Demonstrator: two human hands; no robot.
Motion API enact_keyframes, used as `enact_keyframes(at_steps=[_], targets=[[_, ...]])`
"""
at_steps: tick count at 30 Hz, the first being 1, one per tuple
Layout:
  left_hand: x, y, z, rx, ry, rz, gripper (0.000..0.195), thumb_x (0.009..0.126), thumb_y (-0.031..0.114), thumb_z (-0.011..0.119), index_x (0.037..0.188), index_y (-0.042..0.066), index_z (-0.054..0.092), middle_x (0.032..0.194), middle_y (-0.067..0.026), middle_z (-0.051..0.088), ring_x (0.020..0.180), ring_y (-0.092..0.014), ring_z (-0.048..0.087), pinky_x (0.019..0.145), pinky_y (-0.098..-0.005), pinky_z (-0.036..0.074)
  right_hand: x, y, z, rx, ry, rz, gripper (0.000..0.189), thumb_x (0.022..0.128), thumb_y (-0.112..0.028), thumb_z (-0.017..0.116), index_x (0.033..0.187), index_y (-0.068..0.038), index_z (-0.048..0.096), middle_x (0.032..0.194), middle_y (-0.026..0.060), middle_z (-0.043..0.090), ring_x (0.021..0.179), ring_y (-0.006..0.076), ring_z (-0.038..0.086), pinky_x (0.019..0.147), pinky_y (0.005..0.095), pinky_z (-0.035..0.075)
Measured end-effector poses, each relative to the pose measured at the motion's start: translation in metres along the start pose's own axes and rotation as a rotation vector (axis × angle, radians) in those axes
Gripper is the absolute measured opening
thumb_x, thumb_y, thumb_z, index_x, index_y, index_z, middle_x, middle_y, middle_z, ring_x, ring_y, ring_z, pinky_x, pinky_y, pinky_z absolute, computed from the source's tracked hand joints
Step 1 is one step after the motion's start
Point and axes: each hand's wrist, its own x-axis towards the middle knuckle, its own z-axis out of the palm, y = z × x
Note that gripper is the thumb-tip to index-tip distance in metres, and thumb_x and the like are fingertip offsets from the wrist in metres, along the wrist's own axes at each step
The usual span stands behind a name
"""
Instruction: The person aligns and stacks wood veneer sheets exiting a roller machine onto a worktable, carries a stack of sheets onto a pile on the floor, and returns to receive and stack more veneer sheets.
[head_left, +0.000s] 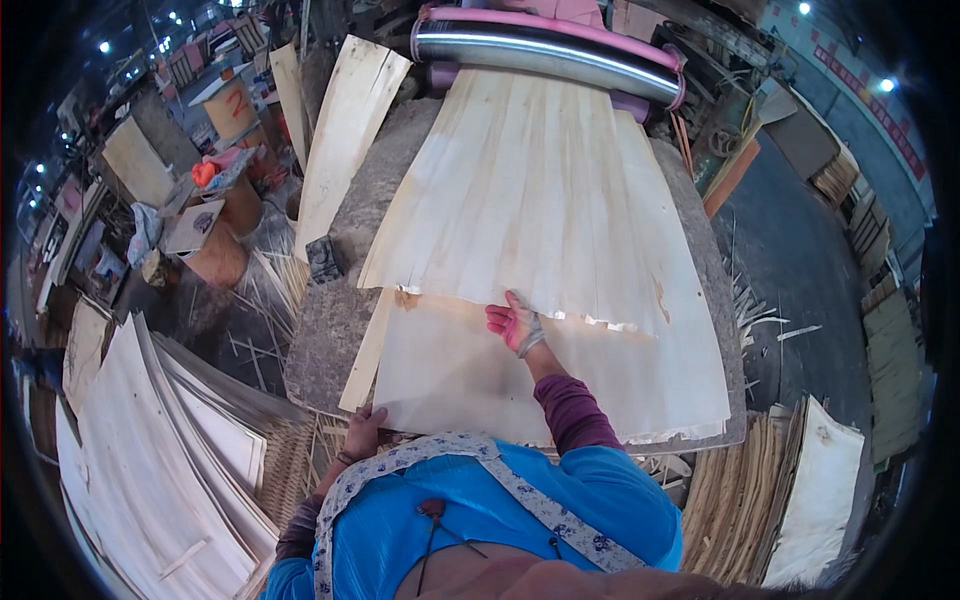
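Observation:
My left hand (364, 433) is at the near left corner of a lower wood veneer sheet (450, 367), its thumb along the edge and its fingers partly hidden. A longer upper veneer sheet (525, 187) overlaps that one and runs back to a glue spreader's metal roller (547, 56). At the upper sheet's ragged near edge is my right hand (516, 324), palm turned sideways, fingers pink-stained and apart, with a thin torn glove around the palm. Nothing shows in its grasp. Both sheets lie on a worn, grey-brown table (322, 360).
A dark block (325, 259) sits on the table's left side. Veneer stacks stand at lower left (157, 450) and lower right (739, 487). A tall veneer strip (352, 135) leans beside the roller. Drums (217, 251) stand at left; wood scraps (757, 319) litter the floor at right.

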Motion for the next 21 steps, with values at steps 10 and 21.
enact_keyframes(at_steps=[10, 21], targets=[[-0.008, 0.01, 0.01, -0.015, 0.021, -0.036, 0.028, 0.086, 0.012, 0.045, 0.112, 0.001, 0.048, 0.096, -0.0125, 0.058, 0.079, -0.025, 0.06, 0.055, -0.0331, 0.054, 0.0, 0.0, 0.0, -0.003, -0.017, 0.0, 0.034, 0.085, -0.038, 0.052, 0.112, -0.02, 0.042, 0.088, 0.0149, 0.061, 0.069, 0.0227, 0.06, 0.061, 0.039, 0.05], [-0.017, 0.021, 0.023, 0.027, 0.045, -0.03, 0.029, 0.085, 0.011, 0.046, 0.112, 0.001, 0.048, 0.097, -0.0126, 0.058, 0.077, -0.024, 0.061, 0.053, -0.0316, 0.056, -0.001, -0.001, 0.0, 0.009, -0.014, 0.01, 0.038, 0.083, -0.037, 0.056, 0.113, -0.021, 0.041, 0.089, 0.0152, 0.061, 0.07, 0.0228, 0.06, 0.062, 0.0395, 0.05]])
